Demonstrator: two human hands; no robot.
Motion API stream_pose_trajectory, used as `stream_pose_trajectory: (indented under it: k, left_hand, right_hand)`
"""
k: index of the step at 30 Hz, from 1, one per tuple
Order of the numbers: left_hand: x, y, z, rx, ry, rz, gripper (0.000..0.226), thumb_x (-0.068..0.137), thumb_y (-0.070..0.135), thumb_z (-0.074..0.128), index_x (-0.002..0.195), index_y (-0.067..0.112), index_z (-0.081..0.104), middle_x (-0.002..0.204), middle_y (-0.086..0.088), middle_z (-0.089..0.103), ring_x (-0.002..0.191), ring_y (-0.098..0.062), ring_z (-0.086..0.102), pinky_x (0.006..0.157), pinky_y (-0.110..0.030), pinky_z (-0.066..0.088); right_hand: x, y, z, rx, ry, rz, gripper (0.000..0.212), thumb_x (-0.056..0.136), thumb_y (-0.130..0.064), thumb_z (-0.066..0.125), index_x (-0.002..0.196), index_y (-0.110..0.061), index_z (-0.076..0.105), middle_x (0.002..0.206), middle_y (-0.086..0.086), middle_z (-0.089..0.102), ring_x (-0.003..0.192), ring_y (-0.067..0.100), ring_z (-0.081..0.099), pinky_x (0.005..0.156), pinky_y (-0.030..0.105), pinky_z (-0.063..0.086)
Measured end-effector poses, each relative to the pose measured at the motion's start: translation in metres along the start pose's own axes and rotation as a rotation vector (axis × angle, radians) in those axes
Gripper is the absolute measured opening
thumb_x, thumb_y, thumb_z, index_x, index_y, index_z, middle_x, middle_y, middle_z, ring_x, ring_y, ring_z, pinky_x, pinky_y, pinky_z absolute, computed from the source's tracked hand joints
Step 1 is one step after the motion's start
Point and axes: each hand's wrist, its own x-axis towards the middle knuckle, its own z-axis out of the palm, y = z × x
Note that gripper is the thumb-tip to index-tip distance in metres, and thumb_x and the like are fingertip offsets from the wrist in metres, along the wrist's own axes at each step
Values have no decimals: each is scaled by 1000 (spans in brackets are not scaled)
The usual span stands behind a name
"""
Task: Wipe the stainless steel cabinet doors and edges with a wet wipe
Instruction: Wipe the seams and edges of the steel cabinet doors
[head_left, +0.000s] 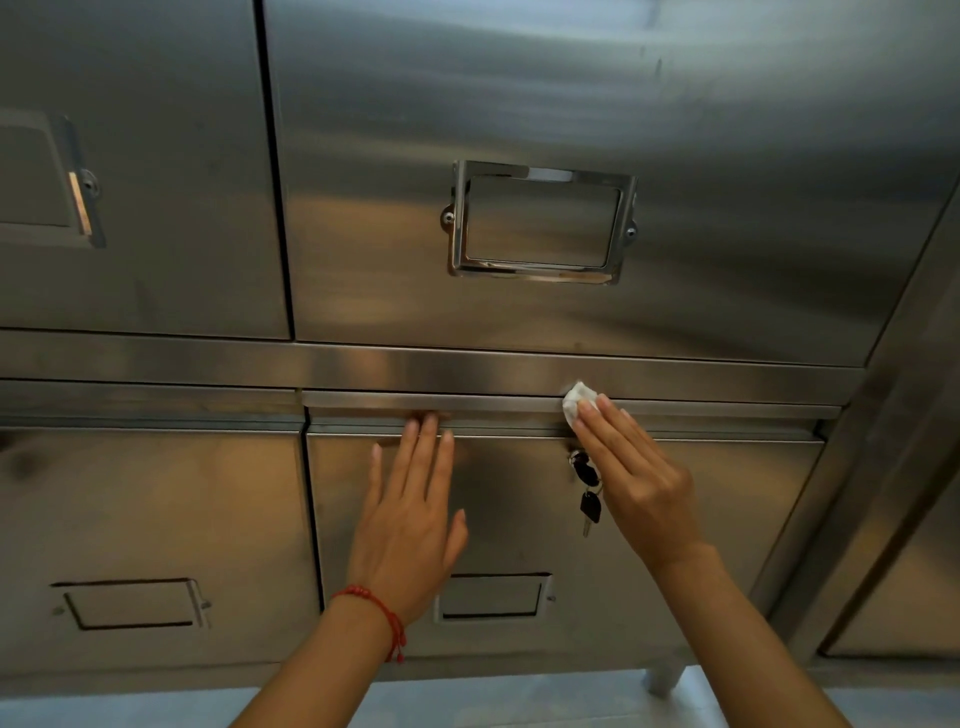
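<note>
At far left a neighbouring lower door (150, 519) carries a recessed label holder (132, 603) with nothing in it to read. Next comes the person's left hand (410, 514), a red string bracelet (374, 608) at the wrist; its fingers lie straight and flat against the lower cabinet door (519, 519), fingertips reaching the top lip, holding nothing and seemingly steadying the door. Above, the upper door (571, 104) bears a shiny card frame (540, 223), also blank. Right of centre a bunch of keys (587, 488) hangs from the lock. The right hand (639, 478) presses a crumpled wet wipe (576, 402) under extended fingers onto the door's top edge (467, 401). The step in hand looks to be wiping that edge; the next move likely calls for sliding the wipe along the strip with steady pressure, minding the dangling keys. No brand or writing is legible anywhere.
</note>
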Motion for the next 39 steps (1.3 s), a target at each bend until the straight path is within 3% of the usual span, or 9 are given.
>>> stream_pose_trajectory:
  k: [13, 16, 21, 34, 39]
  left_hand:
    - [1, 25, 13, -27, 28, -112, 89, 63, 25, 83, 136, -4, 40, 142, -22, 38, 131, -37, 32, 98, -61, 34]
    - [1, 30, 12, -23, 32, -139, 89, 63, 25, 84, 134, -5, 41, 140, -23, 40, 130, -38, 33, 95, -62, 37]
    - [3, 35, 19, -18, 73, -161, 89, 59, 22, 86, 132, -6, 44, 139, -26, 41, 128, -42, 36, 93, -66, 37]
    - [15, 51, 41, 18, 151, -29, 96, 58, 29, 84, 135, 2, 33, 140, -21, 42, 128, -40, 39, 97, -67, 30]
    - [13, 43, 51, -12, 175, 5, 92, 67, 28, 78, 140, 5, 26, 148, -16, 27, 141, -28, 13, 108, -55, 13]
  right_hand:
    - [4, 3, -2, 41, 23, -5, 29, 91, 5, 45, 109, 3, 68, 117, 16, 64, 109, 31, 61, 83, 43, 55]
    - [4, 3, -3, 48, 17, 1, 32, 95, 3, 39, 110, 3, 67, 118, 16, 63, 110, 31, 61, 84, 43, 55]
    - [3, 3, -2, 42, 27, -4, 29, 91, 3, 45, 109, 2, 68, 117, 16, 64, 109, 31, 61, 84, 42, 55]
    - [-9, 17, 7, 9, 29, -75, 33, 84, 6, 58, 116, 1, 63, 125, 16, 57, 117, 28, 56, 90, 41, 53]
    - [-10, 19, 11, 19, 28, -108, 32, 86, 6, 58, 117, 1, 62, 127, 16, 55, 119, 28, 54, 92, 41, 52]
